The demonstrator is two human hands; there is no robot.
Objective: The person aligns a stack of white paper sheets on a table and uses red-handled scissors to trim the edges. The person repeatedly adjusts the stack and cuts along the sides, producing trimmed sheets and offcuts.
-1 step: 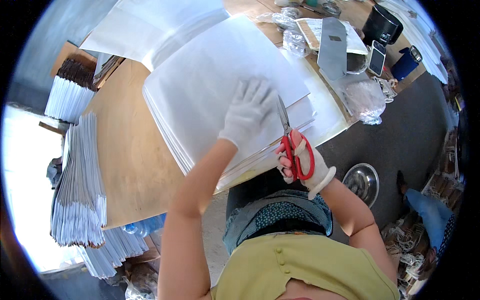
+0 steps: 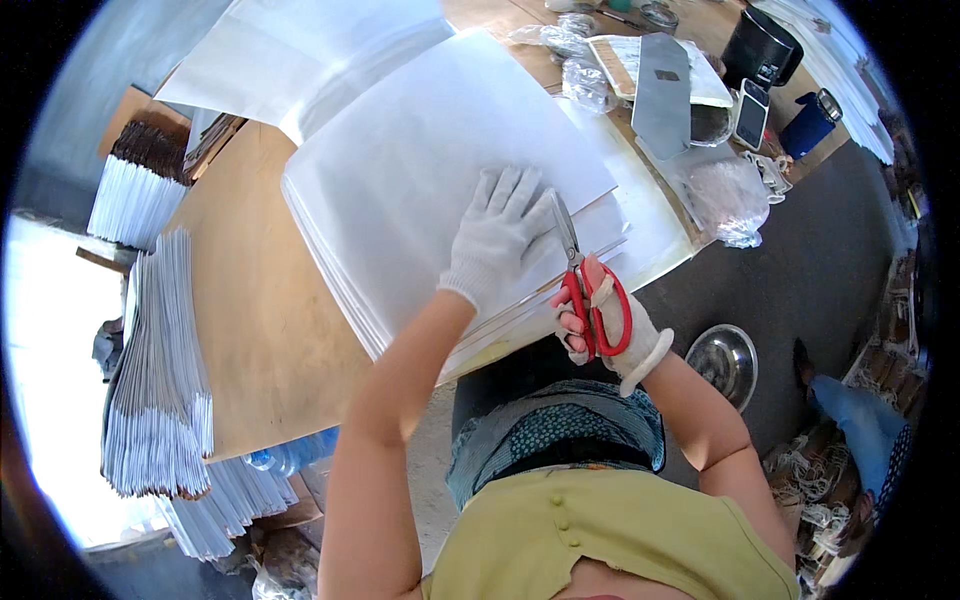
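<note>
My left hand (image 2: 495, 235), in a white knit glove, lies flat with its fingers spread on a stack of large white sheets (image 2: 400, 170). Scissors (image 2: 598, 310) with red handles are in my right hand (image 2: 635, 335), just off the stack's near right corner. Their blades point away from me, close together, with the tips beside my left fingers. The right glove leaves some fingertips bare. Under the sheets' right side lies a wider pale sheet (image 2: 655, 240) along the table edge. Another large white sheet (image 2: 290, 60) rises behind the stack.
Bundles of folded white sheets (image 2: 165, 370) stand left of the wooden table (image 2: 260, 330). At the back right are a grey plate (image 2: 662, 100), a plastic bag (image 2: 730, 200), a phone (image 2: 752, 113), a black container (image 2: 762, 48) and a blue flask (image 2: 812, 125). A metal bowl (image 2: 722, 365) sits below; another person's leg (image 2: 860, 420) shows.
My left hand, blurred by motion before, now looks sharp at nearly the same spot on the sheets. The right hand and scissors have hardly moved.
</note>
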